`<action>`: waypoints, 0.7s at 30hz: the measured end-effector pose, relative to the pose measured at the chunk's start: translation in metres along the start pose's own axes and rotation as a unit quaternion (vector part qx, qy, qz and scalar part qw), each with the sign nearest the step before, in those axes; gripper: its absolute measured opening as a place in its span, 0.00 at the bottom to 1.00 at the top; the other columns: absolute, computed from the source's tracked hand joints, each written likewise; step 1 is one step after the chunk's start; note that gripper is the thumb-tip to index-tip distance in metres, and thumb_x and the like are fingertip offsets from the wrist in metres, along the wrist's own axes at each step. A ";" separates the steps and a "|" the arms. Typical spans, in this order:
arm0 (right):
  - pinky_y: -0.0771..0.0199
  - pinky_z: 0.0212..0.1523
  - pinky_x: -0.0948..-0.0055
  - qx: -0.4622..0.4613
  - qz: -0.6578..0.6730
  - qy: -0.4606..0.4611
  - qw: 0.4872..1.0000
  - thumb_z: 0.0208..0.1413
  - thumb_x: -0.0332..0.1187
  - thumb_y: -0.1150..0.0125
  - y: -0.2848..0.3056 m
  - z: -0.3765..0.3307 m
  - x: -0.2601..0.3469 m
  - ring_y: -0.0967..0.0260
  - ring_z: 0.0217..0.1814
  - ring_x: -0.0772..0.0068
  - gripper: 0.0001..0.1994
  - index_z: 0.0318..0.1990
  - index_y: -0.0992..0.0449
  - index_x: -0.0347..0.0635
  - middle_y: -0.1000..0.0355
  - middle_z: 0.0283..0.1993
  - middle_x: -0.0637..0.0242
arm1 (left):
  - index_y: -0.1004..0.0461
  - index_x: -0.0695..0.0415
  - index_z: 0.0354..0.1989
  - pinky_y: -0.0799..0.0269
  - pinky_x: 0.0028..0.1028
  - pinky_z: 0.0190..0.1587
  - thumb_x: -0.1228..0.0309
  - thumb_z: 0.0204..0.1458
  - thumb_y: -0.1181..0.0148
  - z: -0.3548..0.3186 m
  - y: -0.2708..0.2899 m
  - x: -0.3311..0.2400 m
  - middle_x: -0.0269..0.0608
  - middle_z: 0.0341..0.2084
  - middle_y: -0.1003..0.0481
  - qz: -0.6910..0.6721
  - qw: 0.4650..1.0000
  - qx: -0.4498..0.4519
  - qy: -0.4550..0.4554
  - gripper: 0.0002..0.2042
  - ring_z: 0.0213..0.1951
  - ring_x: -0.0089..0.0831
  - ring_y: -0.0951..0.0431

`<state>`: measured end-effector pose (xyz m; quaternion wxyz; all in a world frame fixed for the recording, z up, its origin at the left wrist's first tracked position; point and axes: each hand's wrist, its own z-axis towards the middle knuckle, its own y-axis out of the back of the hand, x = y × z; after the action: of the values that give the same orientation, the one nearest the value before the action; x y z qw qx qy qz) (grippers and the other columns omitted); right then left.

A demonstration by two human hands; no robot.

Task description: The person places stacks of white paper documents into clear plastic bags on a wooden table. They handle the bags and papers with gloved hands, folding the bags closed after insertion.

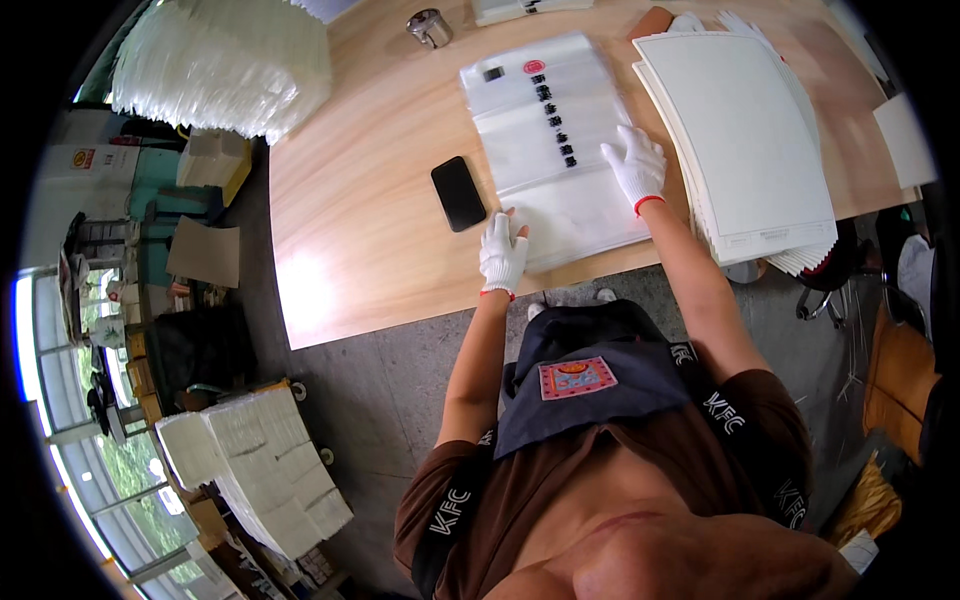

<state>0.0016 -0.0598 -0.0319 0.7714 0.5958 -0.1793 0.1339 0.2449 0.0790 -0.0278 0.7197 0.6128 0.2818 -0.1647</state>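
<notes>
A stack of clear plastic bags (530, 150), printed with a red round mark and black characters, lies on the wooden table in front of me. My right hand (637, 168), in a white glove with a red cuff, rests palm down with fingers spread on the stack's right side. At its near left corner is my left hand (503, 254), also gloved, with bare fingertips showing. The left thumb and fingers are apart, touching the bags' edge. A black phone (459, 194) lies just left of the bags.
Right of the bags, a thick stack of white sheets (745, 140) overhangs the table's near edge. A tall pile of plastic-wrapped material (220, 65) stands at the far left, and a metal cup (429, 29) at the back. White bundles on a wheeled cart (262, 465) stand left of me.
</notes>
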 end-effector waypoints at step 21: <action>0.38 0.57 0.63 -0.080 0.131 -0.034 0.987 0.54 0.42 0.42 0.036 -0.126 0.010 0.38 0.57 0.54 0.22 0.55 0.33 0.46 0.33 0.55 0.58 | 0.25 0.52 0.37 0.32 0.38 0.44 0.68 0.42 0.37 0.027 0.028 -0.025 0.44 0.38 0.26 -0.032 0.951 0.134 -0.277 0.12 0.42 0.45 0.28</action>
<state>0.0100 0.0715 -0.0252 0.7857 0.5075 -0.2925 0.1988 0.2474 0.0555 0.0120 0.6747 0.6247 0.0657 -0.3876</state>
